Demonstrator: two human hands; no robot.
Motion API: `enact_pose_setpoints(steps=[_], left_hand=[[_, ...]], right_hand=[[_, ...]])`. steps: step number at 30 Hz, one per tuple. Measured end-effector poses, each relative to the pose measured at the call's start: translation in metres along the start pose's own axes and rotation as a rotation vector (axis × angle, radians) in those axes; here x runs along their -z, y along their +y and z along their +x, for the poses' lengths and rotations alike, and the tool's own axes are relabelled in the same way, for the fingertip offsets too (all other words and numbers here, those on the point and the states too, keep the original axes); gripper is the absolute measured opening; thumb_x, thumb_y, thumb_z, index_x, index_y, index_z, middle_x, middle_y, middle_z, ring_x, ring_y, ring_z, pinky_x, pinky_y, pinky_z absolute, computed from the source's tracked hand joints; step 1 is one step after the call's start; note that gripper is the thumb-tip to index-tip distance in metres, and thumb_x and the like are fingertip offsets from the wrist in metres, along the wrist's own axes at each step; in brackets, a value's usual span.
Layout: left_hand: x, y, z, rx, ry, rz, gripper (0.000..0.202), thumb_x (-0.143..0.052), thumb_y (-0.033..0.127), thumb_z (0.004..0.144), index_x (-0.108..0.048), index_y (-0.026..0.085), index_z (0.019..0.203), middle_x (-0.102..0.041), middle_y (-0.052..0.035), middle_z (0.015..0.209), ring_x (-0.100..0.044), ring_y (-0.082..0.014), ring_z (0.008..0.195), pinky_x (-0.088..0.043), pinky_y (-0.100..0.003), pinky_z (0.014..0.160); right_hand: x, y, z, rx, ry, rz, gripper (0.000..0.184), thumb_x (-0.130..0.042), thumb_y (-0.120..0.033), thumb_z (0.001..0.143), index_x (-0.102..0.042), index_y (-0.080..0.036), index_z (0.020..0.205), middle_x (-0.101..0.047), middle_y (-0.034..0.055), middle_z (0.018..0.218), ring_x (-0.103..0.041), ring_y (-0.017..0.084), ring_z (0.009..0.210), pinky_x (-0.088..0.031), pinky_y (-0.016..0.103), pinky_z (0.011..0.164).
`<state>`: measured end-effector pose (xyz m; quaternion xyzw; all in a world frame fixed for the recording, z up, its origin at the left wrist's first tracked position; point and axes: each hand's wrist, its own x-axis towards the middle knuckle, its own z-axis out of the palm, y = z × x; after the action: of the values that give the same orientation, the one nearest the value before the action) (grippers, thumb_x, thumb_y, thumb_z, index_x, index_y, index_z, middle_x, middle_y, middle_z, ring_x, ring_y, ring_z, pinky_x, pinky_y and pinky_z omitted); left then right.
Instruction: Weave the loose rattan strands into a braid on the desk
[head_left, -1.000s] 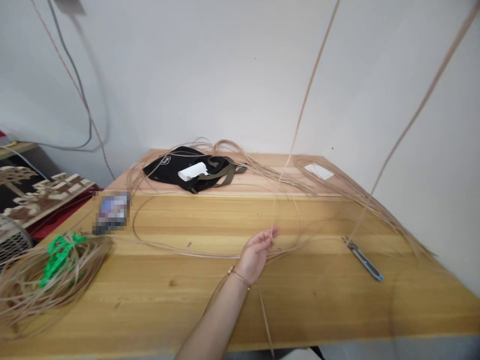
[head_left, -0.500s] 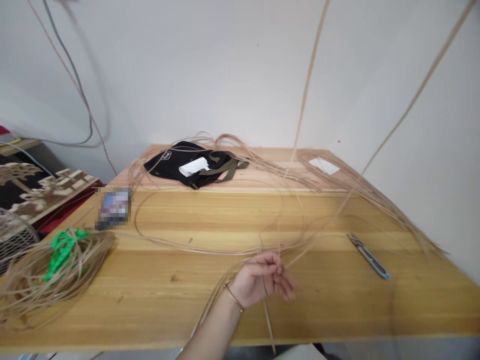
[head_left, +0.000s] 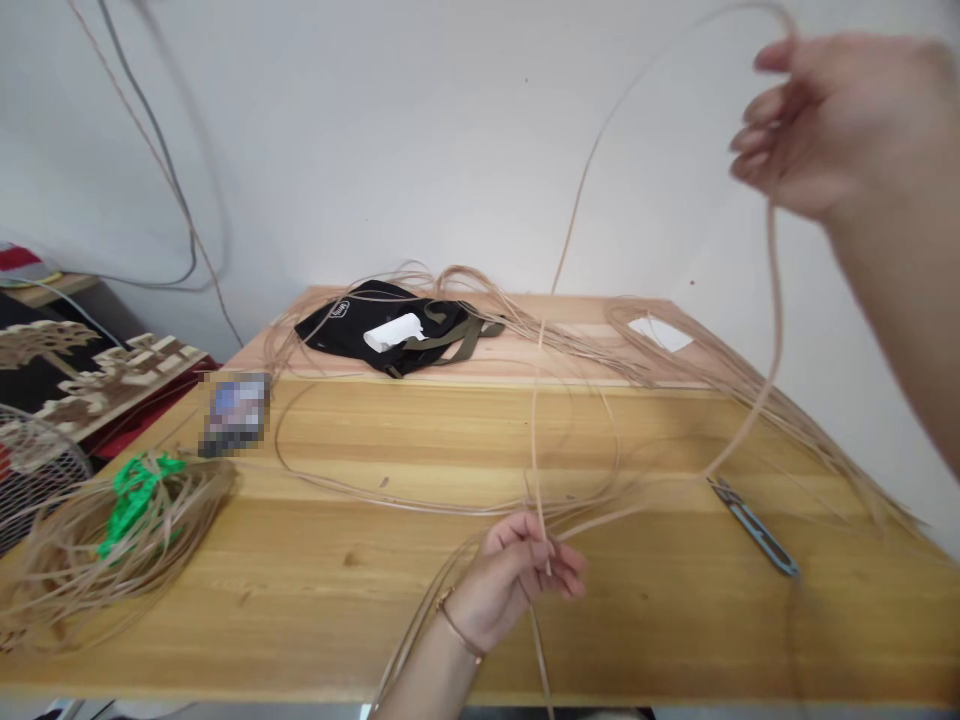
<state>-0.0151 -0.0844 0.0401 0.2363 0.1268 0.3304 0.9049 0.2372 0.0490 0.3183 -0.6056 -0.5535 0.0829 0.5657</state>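
Observation:
My left hand [head_left: 517, 575] is low over the table's front part, its fingers pinching several thin rattan strands [head_left: 537, 450]. One strand end hangs below it past the table edge. My right hand [head_left: 847, 120] is raised high at upper right, blurred by motion, with a long strand [head_left: 774, 270] arcing over it and dropping to the table. Where that strand meets the fingers is hidden. A coiled bundle of rattan tied with green cord [head_left: 135, 510] lies at the table's left, far from both hands. Blue-handled thread snips [head_left: 754, 528] lie to the right of my left hand.
On the wooden table [head_left: 375, 620], loose strands loop across the surface. A black bag with olive straps [head_left: 352, 325] and a white card [head_left: 660, 333] sit at the back. A pixelated patch [head_left: 236, 413] covers something at the left edge; a wire fan guard [head_left: 37, 470] stands beyond.
My right hand has entered at upper right, lifting a strand in a loop. My left hand has moved toward the table's front edge and now pinches the strands. The view has tilted slightly.

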Motion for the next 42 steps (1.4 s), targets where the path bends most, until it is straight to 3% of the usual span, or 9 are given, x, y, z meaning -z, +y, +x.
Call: enact_pose_setpoints(steps=[6, 8, 11, 14, 18, 22, 29, 35, 42], left_hand=[[-0.009, -0.001, -0.008, -0.153, 0.154, 0.068, 0.019, -0.062, 0.018, 0.066, -0.044, 0.014, 0.062, -0.069, -0.0093, 0.069, -0.063, -0.0159, 0.056, -0.042, -0.023, 0.053], [-0.012, 0.001, -0.010, -0.220, 0.219, 0.072, 0.020, -0.063, 0.019, 0.067, -0.044, 0.015, 0.062, -0.069, -0.0090, 0.072, -0.062, -0.0155, 0.059, -0.042, -0.024, 0.056], [-0.016, 0.008, -0.012, -0.285, 0.296, 0.080, 0.018, -0.063, 0.019, 0.068, -0.045, 0.015, 0.063, -0.069, -0.0094, 0.078, -0.062, -0.0162, 0.067, -0.040, -0.026, 0.063], [-0.018, 0.013, -0.010, -0.318, 0.323, 0.042, 0.015, -0.061, 0.020, 0.070, -0.047, 0.016, 0.065, -0.068, -0.0095, 0.083, -0.060, -0.0171, 0.076, -0.038, -0.028, 0.070], [-0.019, 0.015, -0.003, -0.318, 0.319, -0.061, 0.012, -0.054, 0.019, 0.074, -0.046, 0.017, 0.066, -0.066, -0.0084, 0.088, -0.056, -0.0170, 0.089, -0.034, -0.030, 0.078], [-0.022, 0.013, 0.004, -0.298, 0.292, -0.101, 0.010, -0.048, 0.016, 0.077, -0.045, 0.017, 0.068, -0.063, -0.0087, 0.094, -0.055, -0.0156, 0.085, -0.037, -0.031, 0.078], [-0.021, 0.004, 0.008, -0.184, 0.315, 0.013, 0.010, -0.047, 0.020, 0.078, -0.044, 0.016, 0.069, -0.061, -0.0063, 0.097, -0.047, -0.0074, 0.047, -0.042, -0.024, 0.046], [-0.021, -0.002, 0.008, -0.107, 0.340, 0.105, 0.011, -0.050, 0.022, 0.076, -0.046, 0.016, 0.069, -0.062, -0.0036, 0.092, -0.048, -0.0059, 0.041, -0.046, -0.026, 0.045], [-0.020, 0.001, 0.007, -0.086, 0.302, 0.267, 0.008, -0.055, 0.021, 0.074, -0.051, 0.014, 0.072, -0.058, -0.0060, 0.102, -0.052, -0.0062, 0.049, -0.045, -0.023, 0.048]], right_hand=[[-0.073, 0.023, -0.025, -0.002, -0.371, -0.164, 0.051, -0.009, -0.025, 0.085, -0.018, 0.004, 0.126, -0.050, 0.0200, 0.108, -0.055, 0.011, 0.090, -0.038, 0.023, 0.068], [-0.090, 0.026, -0.032, 0.062, -0.441, -0.380, 0.054, -0.026, -0.033, 0.085, -0.023, 0.000, 0.127, -0.043, 0.0213, 0.118, -0.047, 0.023, 0.104, -0.038, 0.031, 0.079], [-0.100, 0.018, -0.057, 0.276, -0.325, -0.572, 0.058, -0.052, -0.035, 0.077, -0.034, -0.007, 0.124, -0.036, 0.0199, 0.126, -0.036, 0.030, 0.114, -0.033, 0.044, 0.090], [-0.091, 0.006, -0.110, 0.432, -0.231, -0.518, 0.033, -0.043, -0.033, 0.082, -0.052, -0.013, 0.106, -0.051, 0.0111, 0.108, -0.047, 0.023, 0.101, -0.039, 0.035, 0.082], [-0.071, 0.016, -0.199, 0.122, -0.555, -0.403, 0.029, -0.042, -0.035, 0.082, -0.058, -0.016, 0.065, -0.051, 0.0014, 0.055, -0.046, 0.010, 0.051, -0.033, 0.021, 0.047], [-0.072, 0.054, -0.260, -0.338, -0.770, -0.017, 0.034, -0.041, -0.040, 0.082, -0.059, -0.015, 0.067, -0.051, 0.0014, 0.054, -0.044, 0.008, 0.049, -0.031, 0.019, 0.045], [-0.087, 0.078, -0.293, -0.835, -0.698, 0.648, 0.037, -0.052, -0.048, 0.074, -0.055, -0.012, 0.065, -0.054, 0.0017, 0.056, -0.043, 0.004, 0.041, -0.023, 0.015, 0.036], [-0.084, 0.078, -0.301, -1.016, -0.616, 0.868, 0.032, -0.059, -0.041, 0.070, -0.054, -0.011, 0.060, -0.055, 0.0006, 0.051, -0.043, 0.003, 0.037, -0.024, 0.013, 0.035], [-0.077, 0.089, -0.308, -0.985, -0.619, 0.929, 0.030, -0.058, -0.037, 0.073, -0.056, -0.010, 0.061, -0.057, 0.0018, 0.054, -0.046, 0.003, 0.040, -0.028, 0.013, 0.038]])
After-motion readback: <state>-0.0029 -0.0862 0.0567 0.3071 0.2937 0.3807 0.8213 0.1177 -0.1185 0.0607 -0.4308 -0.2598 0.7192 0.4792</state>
